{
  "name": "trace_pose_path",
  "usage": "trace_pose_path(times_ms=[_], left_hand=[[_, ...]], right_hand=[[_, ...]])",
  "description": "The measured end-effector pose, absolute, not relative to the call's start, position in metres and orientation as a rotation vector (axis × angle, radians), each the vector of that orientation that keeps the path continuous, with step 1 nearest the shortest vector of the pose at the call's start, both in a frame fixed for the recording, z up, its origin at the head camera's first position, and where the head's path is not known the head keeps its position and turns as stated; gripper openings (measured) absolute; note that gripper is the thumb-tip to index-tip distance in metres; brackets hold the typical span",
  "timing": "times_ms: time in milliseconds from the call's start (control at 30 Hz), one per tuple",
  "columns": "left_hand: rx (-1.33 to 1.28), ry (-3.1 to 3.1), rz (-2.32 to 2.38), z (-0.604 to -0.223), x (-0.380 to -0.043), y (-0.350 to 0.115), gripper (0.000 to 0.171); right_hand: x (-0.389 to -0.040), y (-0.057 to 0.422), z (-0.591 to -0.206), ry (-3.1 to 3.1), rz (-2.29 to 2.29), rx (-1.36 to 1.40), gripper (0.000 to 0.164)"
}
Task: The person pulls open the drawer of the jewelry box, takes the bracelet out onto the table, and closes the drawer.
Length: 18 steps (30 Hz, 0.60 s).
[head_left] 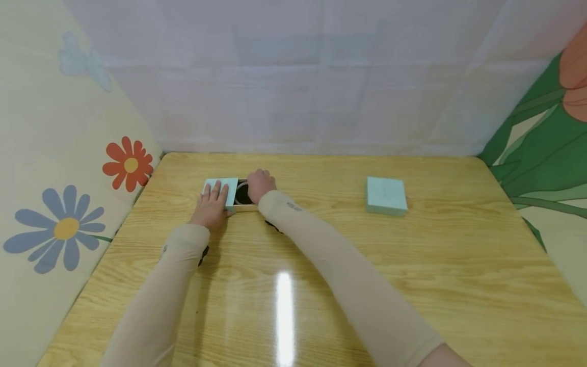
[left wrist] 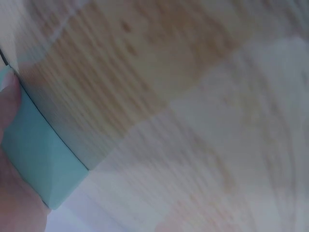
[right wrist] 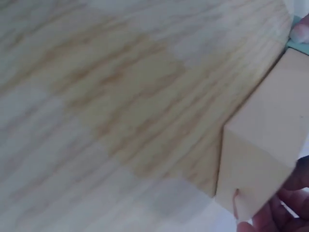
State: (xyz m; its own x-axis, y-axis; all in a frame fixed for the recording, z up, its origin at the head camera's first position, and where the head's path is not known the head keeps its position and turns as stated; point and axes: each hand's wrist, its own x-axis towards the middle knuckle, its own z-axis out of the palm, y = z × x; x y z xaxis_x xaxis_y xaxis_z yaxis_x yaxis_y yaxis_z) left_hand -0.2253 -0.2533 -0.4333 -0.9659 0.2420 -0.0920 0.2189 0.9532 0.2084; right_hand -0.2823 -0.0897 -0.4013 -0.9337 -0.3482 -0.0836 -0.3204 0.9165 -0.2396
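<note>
A mint-green sliding gift box sits toward the back left of the table, its pale drawer partly out on the right. Inside the drawer, a silvery ring-shaped piece curves round a dark lining. Three fingers of my left hand lie spread across the cover's top; the thumb rests along the near side. My right hand grips the drawer's right end with curled fingers, hiding part of its inside. A short thin cord hangs from the drawer's end face, close by a right fingertip.
A second mint-green box, with its cover on, lies farther right on the wooden table. Behind the table hangs a pale cloth. Flower-patterned panels stand along the sides.
</note>
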Motion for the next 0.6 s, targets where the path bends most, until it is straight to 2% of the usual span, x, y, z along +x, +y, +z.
trace_pose_path(times_ms=[133, 333, 600], left_hand=[[0.343, 2.972, 0.312, -0.432, -0.226, -0.253, 0.078], [0.348, 2.979, 0.302, -0.433, -0.226, -0.254, 0.078], [0.351, 2.977, 0.318, -0.432, -0.224, -0.253, 0.078]], right_hand=[[-0.285, -0.086, -0.396, 2.876, -0.528, -0.447, 0.023], [-0.290, -0.078, -0.384, 2.719, -0.821, -0.317, 0.032], [-0.297, -0.067, -0.387, 2.537, -1.092, -0.135, 0.034]])
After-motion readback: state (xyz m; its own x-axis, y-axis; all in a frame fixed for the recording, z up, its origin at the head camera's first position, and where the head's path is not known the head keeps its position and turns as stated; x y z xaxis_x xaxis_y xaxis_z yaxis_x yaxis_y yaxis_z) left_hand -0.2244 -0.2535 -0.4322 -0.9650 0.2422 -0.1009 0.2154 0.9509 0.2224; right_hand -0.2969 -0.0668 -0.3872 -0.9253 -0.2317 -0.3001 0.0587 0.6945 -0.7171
